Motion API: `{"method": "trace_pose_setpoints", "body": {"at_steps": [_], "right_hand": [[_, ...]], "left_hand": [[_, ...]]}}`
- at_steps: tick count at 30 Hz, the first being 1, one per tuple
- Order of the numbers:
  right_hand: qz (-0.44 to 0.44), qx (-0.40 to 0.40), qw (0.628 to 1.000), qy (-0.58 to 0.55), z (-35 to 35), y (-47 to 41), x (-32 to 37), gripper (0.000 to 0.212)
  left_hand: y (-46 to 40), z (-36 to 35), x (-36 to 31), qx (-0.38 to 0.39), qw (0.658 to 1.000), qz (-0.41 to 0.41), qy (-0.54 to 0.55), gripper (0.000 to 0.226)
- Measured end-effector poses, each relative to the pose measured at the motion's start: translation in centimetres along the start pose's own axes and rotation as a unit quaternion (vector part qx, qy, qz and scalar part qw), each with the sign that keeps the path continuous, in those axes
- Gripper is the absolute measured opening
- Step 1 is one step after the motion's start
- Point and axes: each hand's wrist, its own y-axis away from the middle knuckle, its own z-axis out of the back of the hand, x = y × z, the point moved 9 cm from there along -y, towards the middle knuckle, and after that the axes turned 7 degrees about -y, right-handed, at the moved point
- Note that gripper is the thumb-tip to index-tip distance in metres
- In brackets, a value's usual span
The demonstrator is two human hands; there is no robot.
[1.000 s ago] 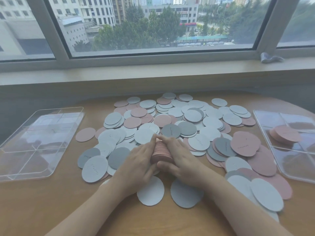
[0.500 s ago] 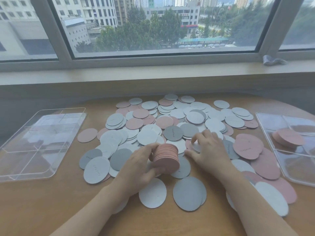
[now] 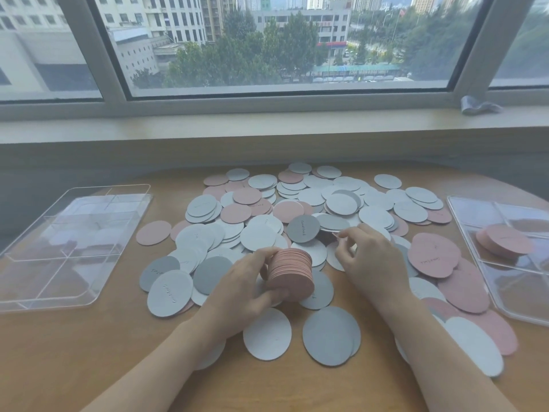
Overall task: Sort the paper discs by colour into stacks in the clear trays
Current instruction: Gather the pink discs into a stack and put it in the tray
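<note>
Head view looks down on a wooden counter [image 3: 89,367] covered in a loose spread of round paper discs in pink, white and grey [image 3: 341,203]. The left hand [image 3: 243,289] grips a thick stack of pink paper discs [image 3: 289,273] on edge, thumb on the near face and fingers curled round the far side. The right hand [image 3: 370,257] reaches into the pile just beside that stack, fingertips [image 3: 346,237] pinching the edge of what looks like a thin pink disc, mostly hidden under a dark grey disc [image 3: 303,232].

There's a clear divided plastic tray on the left [image 3: 124,233] with nothing in it that I can make out, and a second clear tray on the right [image 3: 475,233] with a small pink stack [image 3: 505,243] already in one compartment.

So I'd say the step is still gathering pinks. My tips: slide the disc out from under the grey one rather than lifting, so the neighbours don't scatter. Keep the left-hand stack squeezed and square, since a fat stack on edge fans out easily. Then drop it on the pink stack in the right tray, not in a fresh compartment.
</note>
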Motion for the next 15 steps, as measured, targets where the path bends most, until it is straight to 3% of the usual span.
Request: {"method": "trace_pose_setpoints", "body": {"at_steps": [7, 11, 15], "right_hand": [[0.030, -0.151, 0.987, 0.037, 3.2, 0.4, 0.5, 0.023], [0.015, -0.166, 0.986, 0.010, 3.7, 0.6, 0.3, 0.007], [0.081, -0.171, 0.981, -0.041, 3.6, 0.7, 1.2, 0.012]], "left_hand": [[0.0, -0.1, 0.2, 0.006, 1.000, 0.007, -0.003, 0.059], [0.0, -0.1, 0.1, 0.012, 1.000, 0.008, 0.006, 0.059], [-0.1, -0.2, 0.1, 0.016, 1.000, 0.007, 0.011, 0.058]]}}
